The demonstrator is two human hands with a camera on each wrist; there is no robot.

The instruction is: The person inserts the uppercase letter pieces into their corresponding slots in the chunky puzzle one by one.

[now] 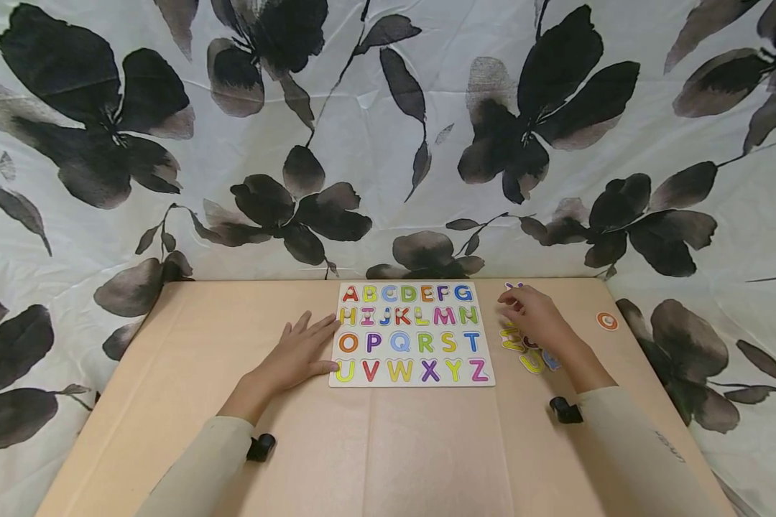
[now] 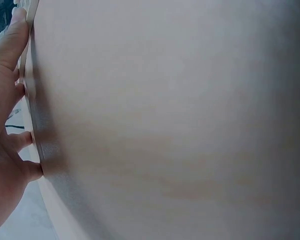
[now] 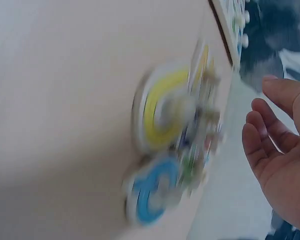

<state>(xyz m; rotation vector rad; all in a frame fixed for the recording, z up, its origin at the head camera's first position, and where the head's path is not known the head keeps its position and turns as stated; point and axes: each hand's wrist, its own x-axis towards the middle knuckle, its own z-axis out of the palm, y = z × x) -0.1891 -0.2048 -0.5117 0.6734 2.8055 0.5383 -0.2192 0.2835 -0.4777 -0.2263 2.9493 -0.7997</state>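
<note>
- A pale tan table (image 1: 427, 452), its top faintly creased, fills the lower middle.
- White cloth (image 1: 388, 215), lightly wrinkled, spreads behind it and along both sides.
- Large black-and-grey flowers (image 1: 90, 108) cover the cloth, with slim leaves (image 1: 404, 82) on thin stems.
- Light is soft, with muted shadows across the table.
</note>
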